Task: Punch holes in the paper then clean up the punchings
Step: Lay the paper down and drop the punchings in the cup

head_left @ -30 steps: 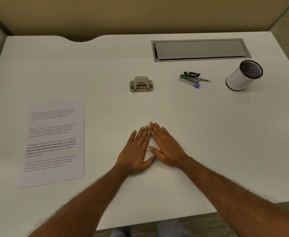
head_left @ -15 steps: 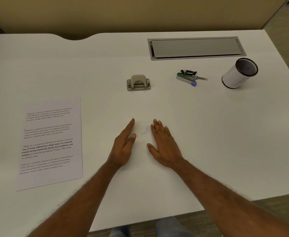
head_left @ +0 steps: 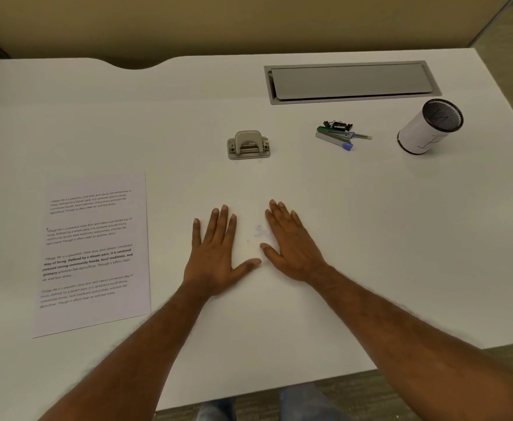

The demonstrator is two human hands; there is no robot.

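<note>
White desk (head_left: 279,314): left hand (head_left: 215,253) and right hand (head_left: 293,247) lie flat, fingers straight, holding nothing, a faint scatter of pale paper punchings (head_left: 260,232) between them. Printed white paper sheet (head_left: 92,253) lies far left; grey metal hole punch (head_left: 248,145) beyond the hands.

White desk (head_left: 370,238): paper (head_left: 94,253) L, hole punch (head_left: 248,145) ctr, pens (head_left: 338,136) + cup (head_left: 429,126) R, punchings (head_left: 261,233).

An office: a white counter (head_left: 279,183) with a cable hatch (head_left: 352,82), tan partition panel (head_left: 249,22) behind, hole punch (head_left: 248,145), printed paper (head_left: 92,253), and mesh pen cup (head_left: 429,126).
</note>
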